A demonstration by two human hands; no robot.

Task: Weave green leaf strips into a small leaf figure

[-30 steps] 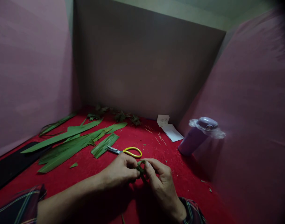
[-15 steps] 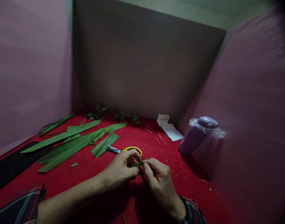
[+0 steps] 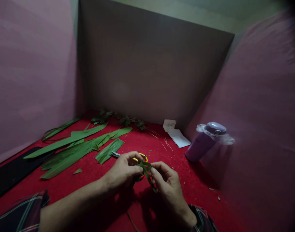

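Between my two hands is a narrow green leaf strip, bent into a loop with one end hanging down. My left hand pinches it from the left, thumb against fingers. From the right, my right hand grips the strip's other side between thumb and forefinger. A small orange-red spot shows beneath the strip; I cannot make out what it is. Just behind my left hand lie scissors with yellow handles, partly hidden by its fingers. The blade tips rest at a cut piece of ribbed leaf.
Long green leaves spread over the red cloth on the left, near a black flat object. Leafy sprigs lie at the back. Thin sticks, white cards and a purple tumbler stand or lie rightward.
Both hands have shifted slightly, and more of the leaf strip shows, its loop opened and its tail hanging lower. The fingers now cover more of the scissors.
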